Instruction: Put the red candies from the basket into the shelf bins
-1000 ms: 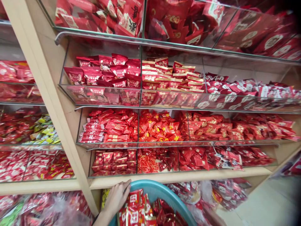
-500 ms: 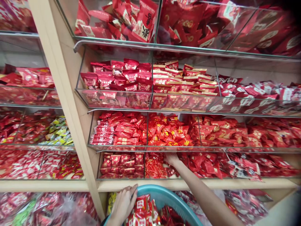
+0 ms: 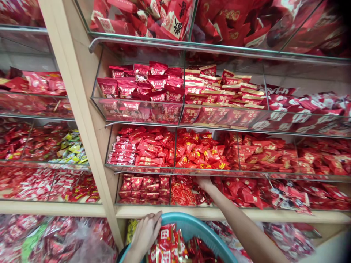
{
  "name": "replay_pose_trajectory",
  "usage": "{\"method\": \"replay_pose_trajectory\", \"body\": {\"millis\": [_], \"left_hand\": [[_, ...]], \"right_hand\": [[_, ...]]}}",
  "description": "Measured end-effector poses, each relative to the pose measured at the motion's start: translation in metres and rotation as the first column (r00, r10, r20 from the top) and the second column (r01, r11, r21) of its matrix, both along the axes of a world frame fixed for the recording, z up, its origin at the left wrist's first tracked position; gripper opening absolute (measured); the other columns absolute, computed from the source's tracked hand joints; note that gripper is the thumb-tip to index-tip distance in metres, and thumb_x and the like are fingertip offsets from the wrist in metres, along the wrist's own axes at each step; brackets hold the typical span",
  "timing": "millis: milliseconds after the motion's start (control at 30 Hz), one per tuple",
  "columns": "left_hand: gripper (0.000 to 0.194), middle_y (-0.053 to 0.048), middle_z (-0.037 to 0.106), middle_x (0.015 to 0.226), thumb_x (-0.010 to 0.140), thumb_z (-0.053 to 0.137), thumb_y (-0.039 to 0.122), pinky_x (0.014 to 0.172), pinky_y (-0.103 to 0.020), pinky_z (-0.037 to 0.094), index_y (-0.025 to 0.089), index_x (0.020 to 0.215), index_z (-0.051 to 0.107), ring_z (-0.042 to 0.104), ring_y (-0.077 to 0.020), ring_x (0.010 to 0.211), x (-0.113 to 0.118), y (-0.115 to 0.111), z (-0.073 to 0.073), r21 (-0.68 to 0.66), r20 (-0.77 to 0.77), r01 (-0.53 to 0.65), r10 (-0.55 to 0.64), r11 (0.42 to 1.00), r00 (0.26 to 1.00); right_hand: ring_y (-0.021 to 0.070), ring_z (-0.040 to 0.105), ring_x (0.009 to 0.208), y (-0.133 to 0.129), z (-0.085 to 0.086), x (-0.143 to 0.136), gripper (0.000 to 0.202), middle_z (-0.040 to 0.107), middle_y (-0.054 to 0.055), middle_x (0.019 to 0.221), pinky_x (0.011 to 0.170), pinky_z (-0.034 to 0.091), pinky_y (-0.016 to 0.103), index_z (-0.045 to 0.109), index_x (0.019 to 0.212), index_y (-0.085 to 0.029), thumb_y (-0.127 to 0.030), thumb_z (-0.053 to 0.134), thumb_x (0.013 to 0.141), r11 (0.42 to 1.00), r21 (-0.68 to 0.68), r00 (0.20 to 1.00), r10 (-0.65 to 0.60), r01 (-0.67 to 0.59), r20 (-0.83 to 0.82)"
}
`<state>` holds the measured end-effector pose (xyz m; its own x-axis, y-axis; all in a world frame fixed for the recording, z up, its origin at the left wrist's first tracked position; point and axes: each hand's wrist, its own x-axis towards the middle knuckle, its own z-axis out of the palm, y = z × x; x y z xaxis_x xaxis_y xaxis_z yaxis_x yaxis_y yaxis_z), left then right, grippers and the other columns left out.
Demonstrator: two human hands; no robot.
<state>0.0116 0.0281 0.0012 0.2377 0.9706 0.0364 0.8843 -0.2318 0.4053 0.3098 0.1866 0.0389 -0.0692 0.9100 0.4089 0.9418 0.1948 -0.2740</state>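
My left hand (image 3: 147, 231) rests at the left rim of a teal plastic basin (image 3: 189, 218), its fingers bent over the edge. Inside the basin lie red-wrapped snack packets (image 3: 166, 243), some with white labels. My right hand (image 3: 204, 181) reaches into the lowest shelf row, under the glass edge above it. Its fingers are hidden among the red packets, so what they hold does not show. Just left of it is a pile of small orange-red candies (image 3: 182, 191); to its right lie larger red packets (image 3: 240, 190).
Glass-fronted shelves hold red packets in divided compartments. A glass shelf edge (image 3: 219, 173) runs close above my right wrist. The wooden ledge (image 3: 260, 214) passes behind the basin, and a wooden upright (image 3: 74, 98) stands left. Plastic bags of sweets (image 3: 60, 241) sit at lower left.
The view has shifted slightly, so the shelves sit a little farther right and higher. My right hand remains in the lowest row and my left hand stays on the basin's rim.
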Motion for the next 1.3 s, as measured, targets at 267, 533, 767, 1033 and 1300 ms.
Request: {"method": "replay_pose_trajectory", "body": {"millis": [267, 533, 767, 1033, 1300], "left_hand": [[0.044, -0.005, 0.062, 0.115, 0.089, 0.029, 0.042, 0.092, -0.028, 0.042, 0.031, 0.123, 0.052, 0.058, -0.0182, 0.103, 0.001, 0.0, 0.002, 0.01, 0.014, 0.01, -0.01, 1.0, 1.0], [0.044, -0.006, 0.062, 0.113, 0.089, 0.026, 0.043, 0.092, -0.029, 0.042, 0.032, 0.124, 0.051, 0.058, -0.0184, 0.103, 0.001, 0.0, -0.002, 0.021, -0.019, -0.002, 0.002, 1.0, 1.0], [0.043, -0.004, 0.061, 0.115, 0.088, 0.028, 0.042, 0.092, -0.028, 0.041, 0.033, 0.124, 0.051, 0.057, -0.0181, 0.103, 0.0, 0.001, -0.005, 0.002, 0.0, -0.014, 0.014, 1.0, 1.0], [0.043, -0.004, 0.062, 0.112, 0.089, 0.028, 0.042, 0.09, -0.027, 0.041, 0.033, 0.123, 0.052, 0.058, -0.0174, 0.1, -0.001, 0.0, -0.009, 0.028, 0.006, -0.011, 0.01, 1.0, 1.0], [0.043, -0.005, 0.061, 0.116, 0.089, 0.028, 0.042, 0.092, -0.028, 0.041, 0.033, 0.124, 0.05, 0.057, -0.0181, 0.104, -0.001, 0.002, -0.011, 0.029, -0.012, -0.012, 0.012, 1.0, 1.0]], "right_hand": [[0.0266, 0.051, 0.104, -0.007, 0.002, 0.017, 0.026, 0.057, 0.01, 0.116, 0.09, 0.041, 0.042, 0.059, 0.102, -0.019, -0.028, 0.05, 0.079, 0.998, -0.057, 1.0, -0.026, 0.025, -0.016], [0.0303, 0.052, 0.103, -0.004, -0.009, 0.001, 0.032, 0.062, 0.013, 0.108, 0.095, 0.036, 0.043, 0.058, 0.102, -0.014, -0.017, 0.049, 0.072, 0.994, -0.091, 0.998, -0.061, 0.062, 0.014], [0.0296, 0.054, 0.1, 0.0, -0.007, -0.003, 0.027, 0.064, 0.013, 0.099, 0.092, 0.037, 0.041, 0.061, 0.094, -0.014, -0.013, 0.048, 0.071, 0.992, -0.108, 0.998, -0.064, 0.064, 0.011], [0.0269, 0.054, 0.096, 0.002, -0.003, -0.006, 0.025, 0.064, 0.007, 0.098, 0.087, 0.041, 0.04, 0.061, 0.092, -0.019, -0.016, 0.052, 0.068, 0.998, -0.066, 0.998, -0.019, 0.014, -0.062], [0.0264, 0.056, 0.09, 0.0, -0.005, -0.001, 0.022, 0.065, 0.008, 0.092, 0.084, 0.045, 0.041, 0.06, 0.089, -0.018, -0.018, 0.049, 0.07, 1.0, -0.013, 0.991, 0.023, -0.025, -0.131]]}}
